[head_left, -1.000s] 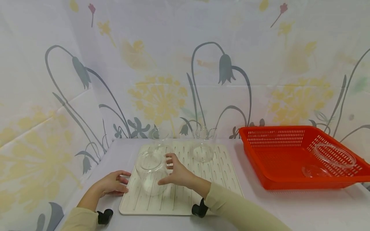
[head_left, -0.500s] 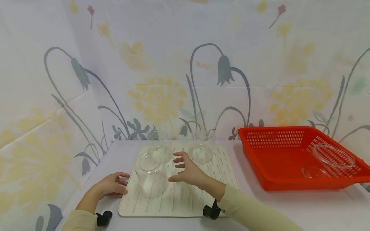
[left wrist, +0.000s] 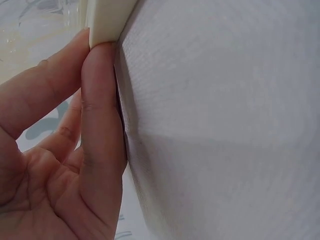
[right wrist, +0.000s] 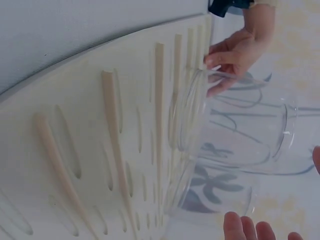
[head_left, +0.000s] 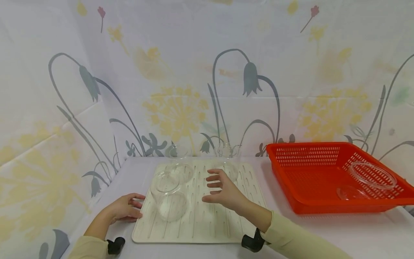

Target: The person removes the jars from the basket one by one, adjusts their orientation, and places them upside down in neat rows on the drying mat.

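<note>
A clear cup-like vessel (head_left: 171, 205) stands on the front left of a cream ridged drying mat (head_left: 200, 230), its wider end seemingly down. Behind it is a second clear vessel (head_left: 179, 167), and a third clear vessel (head_left: 230, 166) stands at the back right, partly hidden by my right hand. My right hand (head_left: 226, 190) hovers over the middle of the mat, fingers spread and bent, holding nothing. At the mat's left edge rests my left hand (head_left: 124, 208); in the left wrist view its fingertips (left wrist: 97, 55) touch the edge of the mat.
To the right stands a red perforated plastic basket (head_left: 310, 207), with another clear vessel (head_left: 372, 175) lying inside. The table has a white cover (head_left: 275, 233). Behind it hangs a flower-printed curtain (head_left: 194, 64).
My right hand has moved rightward, away from the front left vessel, over the mat's middle. The left hand stays at the mat's edge. The vessels keep their places.
</note>
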`<state>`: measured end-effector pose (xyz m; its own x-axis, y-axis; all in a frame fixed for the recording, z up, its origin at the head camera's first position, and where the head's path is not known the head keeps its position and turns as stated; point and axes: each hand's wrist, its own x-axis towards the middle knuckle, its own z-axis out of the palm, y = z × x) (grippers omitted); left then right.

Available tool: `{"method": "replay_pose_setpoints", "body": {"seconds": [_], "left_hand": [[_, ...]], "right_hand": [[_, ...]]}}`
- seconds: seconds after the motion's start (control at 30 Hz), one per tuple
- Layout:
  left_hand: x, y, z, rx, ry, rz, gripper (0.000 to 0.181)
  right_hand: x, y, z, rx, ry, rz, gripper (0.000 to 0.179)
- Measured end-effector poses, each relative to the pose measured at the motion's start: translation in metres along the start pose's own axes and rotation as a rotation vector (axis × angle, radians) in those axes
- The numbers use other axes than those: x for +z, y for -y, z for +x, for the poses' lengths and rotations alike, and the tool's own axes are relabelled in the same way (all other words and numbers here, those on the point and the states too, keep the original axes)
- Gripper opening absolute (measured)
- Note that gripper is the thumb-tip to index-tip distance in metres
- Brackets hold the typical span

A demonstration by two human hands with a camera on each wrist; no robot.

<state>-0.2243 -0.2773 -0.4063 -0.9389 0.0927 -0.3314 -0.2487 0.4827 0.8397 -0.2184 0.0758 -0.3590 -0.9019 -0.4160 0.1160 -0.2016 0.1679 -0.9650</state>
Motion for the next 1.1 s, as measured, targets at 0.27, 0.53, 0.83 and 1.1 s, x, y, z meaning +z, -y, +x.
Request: {"method": "replay_pose_setpoints", "body": {"seconds": [0.27,0.53,0.83,1.1], "left_hand": [[0.0,0.002,0.001,0.026,0.03,0.0,0.063],[0.0,0.003,0.001,0.018,0.018,0.004,0.063],[-0.001,0.002,0.001,0.015,0.012,0.002,0.063],[0.0,-0.001,-0.001,0.01,0.006,0.013,0.062]], "right_hand": [[-0.013,0.001,-0.009,-0.006,-0.051,0.009,0.074],[-0.032,0.004,-0.013,0.001,-0.112,-0.006,0.072],[-0.054,0.014,-0.02,0.0,-0.176,-0.02,0.066],[-0.076,0.017,-0.025,0.029,-0.225,-0.076,0.069]]}}
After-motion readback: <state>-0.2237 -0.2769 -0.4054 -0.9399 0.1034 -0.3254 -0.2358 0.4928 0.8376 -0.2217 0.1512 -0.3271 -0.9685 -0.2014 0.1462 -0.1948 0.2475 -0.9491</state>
